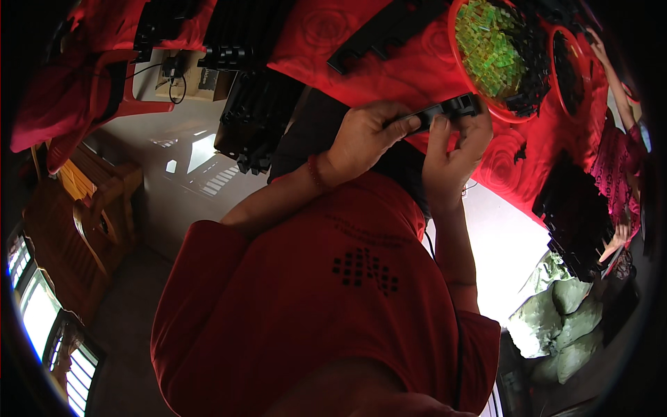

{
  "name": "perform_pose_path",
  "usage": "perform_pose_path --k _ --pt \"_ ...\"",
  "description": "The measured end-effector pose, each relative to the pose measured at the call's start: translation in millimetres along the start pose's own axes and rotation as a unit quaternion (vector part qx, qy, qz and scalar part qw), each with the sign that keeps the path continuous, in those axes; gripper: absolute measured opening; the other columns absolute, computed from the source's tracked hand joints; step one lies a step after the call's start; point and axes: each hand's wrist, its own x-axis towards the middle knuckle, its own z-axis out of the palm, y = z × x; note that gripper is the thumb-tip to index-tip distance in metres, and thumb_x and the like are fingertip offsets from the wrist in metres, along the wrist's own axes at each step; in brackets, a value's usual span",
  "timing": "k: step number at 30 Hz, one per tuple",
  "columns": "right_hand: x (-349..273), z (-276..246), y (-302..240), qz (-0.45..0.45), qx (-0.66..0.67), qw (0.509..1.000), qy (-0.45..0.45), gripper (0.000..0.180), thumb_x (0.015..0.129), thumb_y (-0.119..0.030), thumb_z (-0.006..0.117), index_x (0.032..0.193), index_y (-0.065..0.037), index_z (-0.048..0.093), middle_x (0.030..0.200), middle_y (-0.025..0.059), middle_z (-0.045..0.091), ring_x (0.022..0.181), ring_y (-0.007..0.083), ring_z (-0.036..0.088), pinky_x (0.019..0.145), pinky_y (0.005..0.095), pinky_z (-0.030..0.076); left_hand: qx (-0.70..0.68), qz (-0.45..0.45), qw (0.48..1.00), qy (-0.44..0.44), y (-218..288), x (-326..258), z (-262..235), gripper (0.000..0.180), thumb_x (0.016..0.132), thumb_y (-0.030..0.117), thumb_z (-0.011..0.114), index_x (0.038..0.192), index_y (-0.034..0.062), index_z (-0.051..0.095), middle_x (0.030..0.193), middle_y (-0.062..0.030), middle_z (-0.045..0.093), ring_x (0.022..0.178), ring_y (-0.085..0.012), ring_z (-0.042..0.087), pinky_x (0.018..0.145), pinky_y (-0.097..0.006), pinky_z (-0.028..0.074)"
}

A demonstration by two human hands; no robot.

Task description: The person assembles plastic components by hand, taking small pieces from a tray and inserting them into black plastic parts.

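Observation:
Both my hands grip a black plastic part (455, 106), a narrow bar with a raised, notched end, held over the near edge of the red-covered table. My left hand (365, 135) pinches its left end between thumb and fingers. At the other end, my right hand (455, 153) has its thumb against the near side and its fingers behind, partly hidden. Just beyond my hands stands a red-rimmed basin (455, 42) of small yellow-green translucent pieces and black pieces. A longer black plastic bar (379, 38) with notches lies on the table, left of the basin.
A second red-rimmed basin (554, 59) is at the right. Black parts are heaped (573, 208) near the right table edge, by another person's arm (611, 76). Stacked black parts (253, 115) stand left of my legs. Pale sacks (556, 323), a red chair (114, 83) and wooden furniture (90, 229) are around.

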Motion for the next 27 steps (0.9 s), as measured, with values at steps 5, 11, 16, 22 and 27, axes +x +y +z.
perform_pose_path --k 5,11,16,22,27 --pt "-2 0 3 -0.043 -0.01 0.999 -0.001 0.048 0.091 -0.006 0.067 0.129 0.008 0.04 0.105 0.0136 0.055 0.083 0.0162 0.057 0.079 0.0316 0.046 -0.086 -0.042 0.995 -0.031 -11 0 2 0.024 0.097 0.023 0.066 0.101 -0.0002 0.07 0.086 -0.0022 0.067 0.077 -0.0075 0.057 0.067 -0.023 0.047" --pt "-5 0 11 -0.061 -0.044 0.997 -0.008 0.048 0.091 -0.005 0.066 0.129 0.007 0.04 0.106 0.0153 0.054 0.082 0.017 0.058 0.076 0.0317 0.047 -0.108 -0.07 0.991 -0.038 -8 -1 1 0.021 0.097 0.021 0.065 0.098 0.0 0.07 0.086 -0.0013 0.067 0.075 -0.0067 0.057 0.066 -0.022 0.047" --pt "-8 -2 -7 -0.009 0.009 1.0 -0.002 0.043 0.091 -0.002 0.066 0.124 0.006 0.041 0.11 0.0163 0.053 0.082 0.0154 0.057 0.075 0.0304 0.049 -0.131 -0.093 0.986 -0.046 -3 -3 1 0.02 0.097 0.022 0.066 0.097 0.0015 0.069 0.085 -0.0007 0.066 0.075 -0.0067 0.058 0.067 -0.022 0.047" --pt "2 -2 -10 0.013 0.073 0.997 0.016 0.043 0.091 -0.005 0.069 0.123 0.007 0.043 0.103 0.0114 0.055 0.08 0.0126 0.054 0.072 0.0276 0.047 -0.188 -0.056 0.975 -0.104 -11 5 0 0.021 0.098 0.022 0.064 0.1 0.0025 0.069 0.084 0.0003 0.065 0.074 -0.0063 0.057 0.067 -0.021 0.046" --pt "12 -12 2 0.065 0.053 0.997 -0.003 0.052 0.094 -0.011 0.067 0.134 0.007 0.04 0.088 0.0054 0.056 0.078 0.0109 0.051 0.072 0.0258 0.045 -0.102 -0.098 0.977 -0.16 8 13 -17 0.018 0.099 0.018 0.062 0.107 0.0034 0.068 0.083 0.0019 0.063 0.074 -0.0048 0.056 0.068 -0.02 0.045"
